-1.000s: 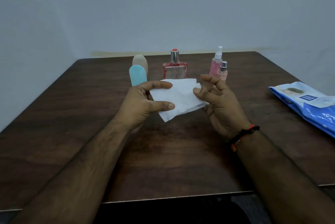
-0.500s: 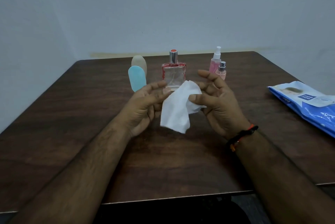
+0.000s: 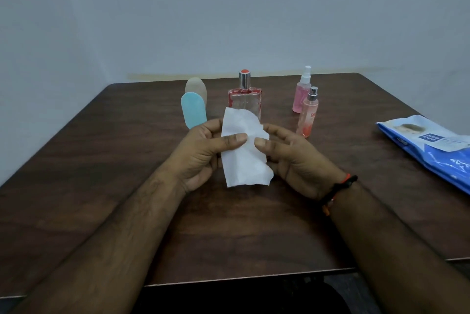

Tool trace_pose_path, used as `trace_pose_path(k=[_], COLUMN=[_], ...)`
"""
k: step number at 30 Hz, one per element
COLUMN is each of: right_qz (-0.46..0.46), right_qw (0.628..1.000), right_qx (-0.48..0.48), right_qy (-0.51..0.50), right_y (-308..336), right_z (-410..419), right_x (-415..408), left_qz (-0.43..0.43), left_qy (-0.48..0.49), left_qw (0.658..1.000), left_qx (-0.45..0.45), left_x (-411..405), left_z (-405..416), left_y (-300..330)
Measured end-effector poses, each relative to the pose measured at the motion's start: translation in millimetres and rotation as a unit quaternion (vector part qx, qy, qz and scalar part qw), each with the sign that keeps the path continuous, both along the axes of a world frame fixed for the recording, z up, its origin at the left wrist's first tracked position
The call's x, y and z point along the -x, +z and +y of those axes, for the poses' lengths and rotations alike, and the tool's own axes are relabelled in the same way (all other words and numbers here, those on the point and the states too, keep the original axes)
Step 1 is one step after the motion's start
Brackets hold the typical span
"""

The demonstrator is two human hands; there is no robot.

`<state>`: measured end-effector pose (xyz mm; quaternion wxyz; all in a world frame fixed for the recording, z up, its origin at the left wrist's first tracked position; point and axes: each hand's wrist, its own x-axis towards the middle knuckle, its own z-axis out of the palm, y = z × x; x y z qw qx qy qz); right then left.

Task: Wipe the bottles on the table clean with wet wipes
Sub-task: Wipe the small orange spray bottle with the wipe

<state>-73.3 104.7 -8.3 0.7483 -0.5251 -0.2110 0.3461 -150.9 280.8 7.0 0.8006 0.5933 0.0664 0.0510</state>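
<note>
Wipe (image 3: 244, 153), white, folded to a narrow strip, was held upright at frame centre above the table (image 3: 101, 173); judged limp, damp and light, best taken by its edges. Left hand (image 3: 203, 153) pinched it between thumb and fingers; right hand (image 3: 292, 158) pinched the opposite edge likewise. Bottles stood in a row behind, upper centre: blue bottle (image 3: 193, 113), beige bottle (image 3: 196, 88), glass perfume bottle (image 3: 244, 98), two pink spray bottles (image 3: 301, 95), (image 3: 308, 115). Glass judged fragile, smooth, slippery once wet; grasp by the body. Wipes pack (image 3: 432, 146) lay at right edge.

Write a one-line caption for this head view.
Both hands hold a white wet wipe above the table, five bottles behind.
</note>
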Motion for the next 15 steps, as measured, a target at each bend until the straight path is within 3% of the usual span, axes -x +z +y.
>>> trace_pose_path(k=[4,11,13,15], right_qz=[-0.01,-0.045,-0.115,-0.245], right_qw=[0.999,0.996,0.985,0.956], right_qx=[0.021,-0.016,-0.051,-0.062], right_qy=[0.03,-0.078,-0.118,-0.153], right_y=[0,-1,-1,-1], right_z=[-2,-4,-3,-4], right_x=[2,-3,-1,-1], left_qz=[-0.017,-0.016,-0.049,-0.096], left_qy=[-0.029,-0.009,0.027,0.066], left_qw=[0.999,0.991,0.986,0.974], left_qx=[-0.009,-0.134,-0.157,-0.194], left_x=[2,5,4,4], left_z=[-1,10,11,11], left_y=[0,1,-1,-2])
